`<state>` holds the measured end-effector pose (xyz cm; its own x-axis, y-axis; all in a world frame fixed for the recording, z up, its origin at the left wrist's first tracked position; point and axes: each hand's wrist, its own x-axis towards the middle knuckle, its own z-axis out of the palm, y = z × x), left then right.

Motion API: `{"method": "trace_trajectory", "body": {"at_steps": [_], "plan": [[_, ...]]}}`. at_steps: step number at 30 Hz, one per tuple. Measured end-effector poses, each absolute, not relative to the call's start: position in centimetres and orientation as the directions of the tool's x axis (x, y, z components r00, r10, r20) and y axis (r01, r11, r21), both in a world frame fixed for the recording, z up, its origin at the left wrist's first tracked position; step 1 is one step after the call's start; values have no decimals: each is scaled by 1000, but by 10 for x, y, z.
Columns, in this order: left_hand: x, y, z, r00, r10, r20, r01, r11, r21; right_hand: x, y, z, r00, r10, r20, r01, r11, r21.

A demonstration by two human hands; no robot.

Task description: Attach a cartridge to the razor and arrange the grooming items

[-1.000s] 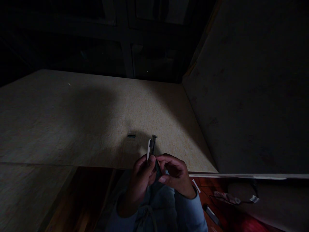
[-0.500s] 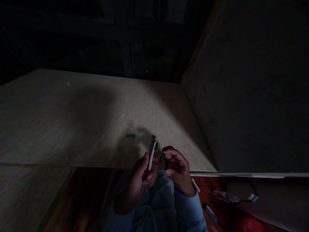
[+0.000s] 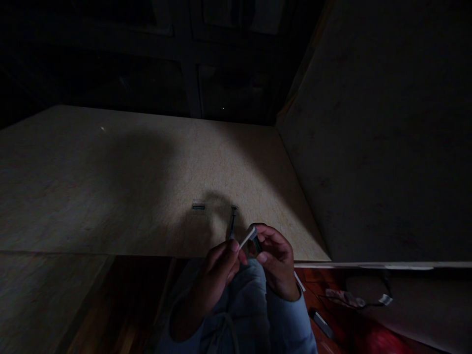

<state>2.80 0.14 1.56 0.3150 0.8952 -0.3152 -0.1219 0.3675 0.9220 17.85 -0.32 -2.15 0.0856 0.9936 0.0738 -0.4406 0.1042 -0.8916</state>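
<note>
My left hand (image 3: 221, 263) pinches a white toothbrush (image 3: 245, 240) by its handle, the brush head tilted up to the right. Its dark bristles meet or nearly meet a small, dark green rectangular piece, apparently a razor cartridge (image 3: 257, 242). Fingers and thumb of my right hand (image 3: 276, 253) grip that piece by its ends. Just beyond my left hand, a thin T-shaped razor (image 3: 233, 221) lies on the table. Further left is a small clear case (image 3: 198, 207) with a dark green strip in it. Dim light hides finer detail.
The pale table (image 3: 147, 172) reaches away to a dark cabinet (image 3: 191, 83). A grey panel (image 3: 376, 147) rises along its right side. On the reddish floor to the right lie a grey oblong object (image 3: 322, 324) and a cable with a white tag (image 3: 385, 299).
My left hand has tipped the toothbrush rightward, bringing its head to the piece in my right hand. More of the razor on the table shows now.
</note>
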Motion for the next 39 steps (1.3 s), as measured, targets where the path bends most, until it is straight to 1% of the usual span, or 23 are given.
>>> {"method": "trace_trajectory", "body": {"at_steps": [6,12,19,23,27,32,36,39], "plan": [[25,-4,18,324,890,-320,-37,349,936,178,-2,-16,116,992,54,-452,101,-886],[25,-8,16,368,873,-321,-32,357,933,177,-2,-13,130,991,29,-446,84,-891],[23,-14,20,368,876,-312,40,320,946,175,-1,-12,138,990,5,-474,71,-878],[22,-16,19,358,876,-322,21,338,941,175,-1,-12,134,991,-2,-491,65,-869],[23,-14,21,313,897,-312,-39,340,940,174,0,-12,99,995,-2,-518,50,-854],[24,-7,24,179,930,-322,-89,341,936,173,1,-12,94,995,13,-502,59,-863],[25,-5,22,127,942,-312,-29,318,948,173,0,-14,88,996,1,-501,46,-864],[25,-6,19,136,945,-297,41,294,955,174,0,-17,72,997,9,-504,45,-863]]}}
